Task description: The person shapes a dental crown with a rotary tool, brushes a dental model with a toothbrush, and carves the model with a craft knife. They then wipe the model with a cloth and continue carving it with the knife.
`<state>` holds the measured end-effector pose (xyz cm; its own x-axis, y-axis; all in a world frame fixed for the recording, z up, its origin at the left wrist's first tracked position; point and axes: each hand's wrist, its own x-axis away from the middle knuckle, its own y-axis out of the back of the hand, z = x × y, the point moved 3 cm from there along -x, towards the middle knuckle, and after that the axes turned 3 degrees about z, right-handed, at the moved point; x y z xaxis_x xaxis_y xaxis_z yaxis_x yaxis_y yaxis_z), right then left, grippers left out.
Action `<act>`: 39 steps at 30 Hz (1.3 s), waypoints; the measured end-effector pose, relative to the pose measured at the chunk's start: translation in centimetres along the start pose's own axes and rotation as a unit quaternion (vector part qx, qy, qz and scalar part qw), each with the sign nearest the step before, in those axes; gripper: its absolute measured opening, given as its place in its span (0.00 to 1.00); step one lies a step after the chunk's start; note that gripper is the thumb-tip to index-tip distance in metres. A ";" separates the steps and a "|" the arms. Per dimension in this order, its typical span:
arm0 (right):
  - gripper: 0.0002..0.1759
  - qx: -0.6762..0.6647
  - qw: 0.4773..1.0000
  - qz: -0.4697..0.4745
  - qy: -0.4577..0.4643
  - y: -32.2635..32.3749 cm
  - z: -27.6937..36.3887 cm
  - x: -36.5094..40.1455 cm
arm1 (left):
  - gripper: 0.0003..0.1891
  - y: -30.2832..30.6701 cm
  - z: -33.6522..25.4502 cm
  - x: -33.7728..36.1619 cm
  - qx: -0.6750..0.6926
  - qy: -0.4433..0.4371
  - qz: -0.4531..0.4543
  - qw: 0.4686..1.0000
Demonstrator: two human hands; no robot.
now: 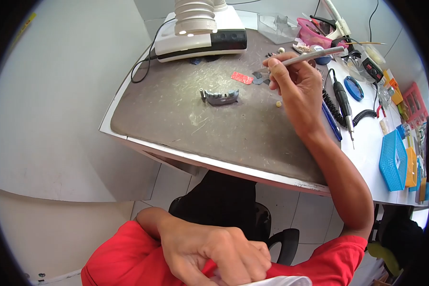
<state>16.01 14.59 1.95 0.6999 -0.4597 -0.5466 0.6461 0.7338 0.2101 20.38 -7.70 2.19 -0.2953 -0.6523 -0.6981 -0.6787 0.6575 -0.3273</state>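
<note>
My right hand [298, 86] is closed around a slim metal-handled knife [314, 56], held over the right part of the brown bench mat [167, 114]. Its handle points up to the right. By its lower end lie a red wax strip [242, 77] and small dark grey pieces, partly behind my fingers. A grey dental model [221, 97] with a row of teeth and a post at its left end rests mid-mat. My left hand [214, 252] is close to my chest, fingers curled beside white material [286, 281]; what they grip is hidden.
A white dust-extractor box [200, 43] with a ribbed hose stands at the back. To the right are a rotary handpiece [343, 102], a blue pen [331, 121], a blue round lid [353, 88], a blue basket [393, 159] and a pink basket [312, 35]. A small yellowish lump [279, 104] lies on the mat.
</note>
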 end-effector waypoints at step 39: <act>0.06 -0.024 1.000 -0.006 -0.015 -0.3 -0.5 0.0 | 0.08 16.4 -9.9 0.6 -0.657 0.308 -0.251 0.641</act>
<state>15.70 14.65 1.45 0.7015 -0.4829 -0.5241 0.6398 0.7506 0.1649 2.45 -1.07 2.69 0.2467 -0.9484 -0.1990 -0.6539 -0.3145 0.6881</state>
